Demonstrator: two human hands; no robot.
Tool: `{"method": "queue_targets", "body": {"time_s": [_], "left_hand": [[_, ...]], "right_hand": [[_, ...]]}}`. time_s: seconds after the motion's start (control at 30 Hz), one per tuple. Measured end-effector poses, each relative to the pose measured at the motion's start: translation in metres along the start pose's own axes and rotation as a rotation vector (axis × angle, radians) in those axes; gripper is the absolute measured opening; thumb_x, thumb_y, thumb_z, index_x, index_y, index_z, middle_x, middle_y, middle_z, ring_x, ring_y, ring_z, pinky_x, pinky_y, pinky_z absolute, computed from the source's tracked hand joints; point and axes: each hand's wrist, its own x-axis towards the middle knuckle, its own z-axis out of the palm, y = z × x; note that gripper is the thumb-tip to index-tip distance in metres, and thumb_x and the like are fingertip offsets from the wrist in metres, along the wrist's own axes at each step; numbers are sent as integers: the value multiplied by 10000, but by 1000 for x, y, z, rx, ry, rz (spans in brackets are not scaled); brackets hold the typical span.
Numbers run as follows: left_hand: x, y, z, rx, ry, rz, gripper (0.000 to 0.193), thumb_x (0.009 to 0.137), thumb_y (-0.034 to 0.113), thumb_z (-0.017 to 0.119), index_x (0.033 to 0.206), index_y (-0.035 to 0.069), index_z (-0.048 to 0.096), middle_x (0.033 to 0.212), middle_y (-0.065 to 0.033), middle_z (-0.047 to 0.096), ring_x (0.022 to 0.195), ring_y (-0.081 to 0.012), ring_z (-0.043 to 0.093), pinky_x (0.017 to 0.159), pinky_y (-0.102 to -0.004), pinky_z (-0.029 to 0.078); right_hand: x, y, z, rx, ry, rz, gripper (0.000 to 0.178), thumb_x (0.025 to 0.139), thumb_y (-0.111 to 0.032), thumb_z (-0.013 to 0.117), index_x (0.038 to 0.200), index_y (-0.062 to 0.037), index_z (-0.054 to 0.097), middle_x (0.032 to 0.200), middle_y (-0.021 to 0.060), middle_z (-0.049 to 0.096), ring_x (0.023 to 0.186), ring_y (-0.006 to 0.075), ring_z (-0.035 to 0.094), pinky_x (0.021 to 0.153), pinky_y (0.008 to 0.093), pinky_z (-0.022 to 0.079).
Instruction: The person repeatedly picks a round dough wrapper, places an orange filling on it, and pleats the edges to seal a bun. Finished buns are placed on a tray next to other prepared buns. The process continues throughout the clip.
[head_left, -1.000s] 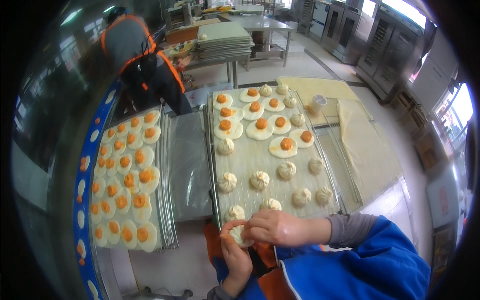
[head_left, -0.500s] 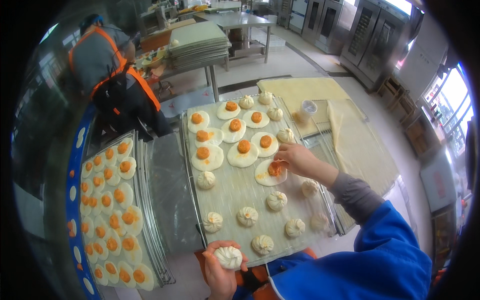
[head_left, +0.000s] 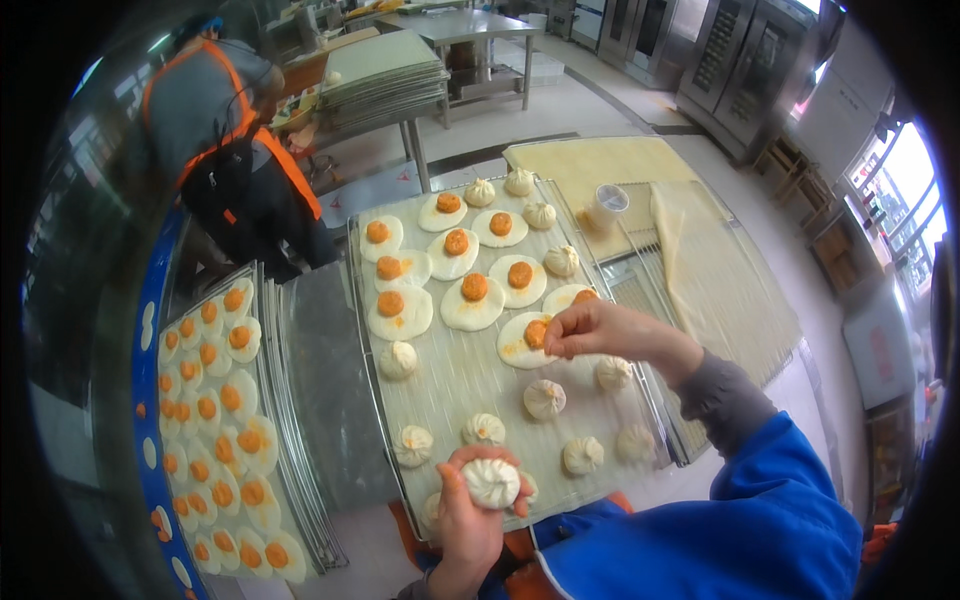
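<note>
While the left hand (head_left: 468,525) cups a pleated bun (head_left: 491,483), the right hand (head_left: 608,332), over that bun a second ago, now reaches to one o'clock, fingertips together at a filled dough wrapper (head_left: 516,346) on the tray (head_left: 455,378); whether they pinch dough, I cannot tell. The bun's pleating looks finished.

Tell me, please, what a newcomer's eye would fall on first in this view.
First would probably be the pleated bun held in the left hand, low in the middle. Up and right of it, the right hand is close to a flat dough round topped with orange filling. At the far left, a vivid blue strip runs downward.
</note>
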Motion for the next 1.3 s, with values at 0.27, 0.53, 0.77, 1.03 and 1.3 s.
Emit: {"method": "queue_targets", "body": {"time_s": [0.27, 0.53, 0.77, 1.03, 1.3], "left_hand": [[0, -12, 24, 29, -3, 53, 687, 1071, 674, 217, 1191, 65, 509, 1083, -177, 649, 735, -243, 636, 641, -338, 509], [-15, -12, 15, -76, 24, 156, 651, 1077, 651, 253, 1242, 73, 504, 1206, -152, 601, 945, -243, 652, 664, -346, 544], [-21, -11, 4, -28, -44, 190, 684, 1063, 688, 238, 1266, 96, 513, 1218, -126, 608, 1049, -231, 635, 841, -370, 544], [-12, 0, 2, 9, 4, 157, 955, 997, 773, 307, 1650, 95, 145, 1548, -180, 419, 1412, -334, 475, 1106, -497, 468], [-23, 25, -40, 170, 187, 281, 756, 1036, 700, 375, 1383, 37, 482, 1158, -133, 592, 980, -266, 656, 843, -408, 558]], "right_hand": [[-43, -35, 105, -27, -17, -489, 95, 966, -78, 720, 1041, -45, 767, 985, 50, 712, 902, 156, 669, 815, 302, 534], [-52, -38, 132, -618, 222, -865, 213, 840, -167, 805, 1031, -78, 773, 951, 58, 692, 834, 228, 666, 695, 347, 482], [-46, -49, 125, -505, 199, -923, 424, 858, -334, 800, 1197, -92, 723, 1049, 62, 695, 917, 233, 678, 750, 358, 463], [-13, -46, 118, -524, -201, -687, 618, 878, -249, 812, 1420, -72, 573, 1299, 135, 654, 1138, 285, 654, 978, 416, 497], [96, 21, 83, -697, 108, -435, 578, 809, -110, 806, 1335, -14, 590, 1157, 148, 637, 966, 360, 677, 849, 451, 563]]}}
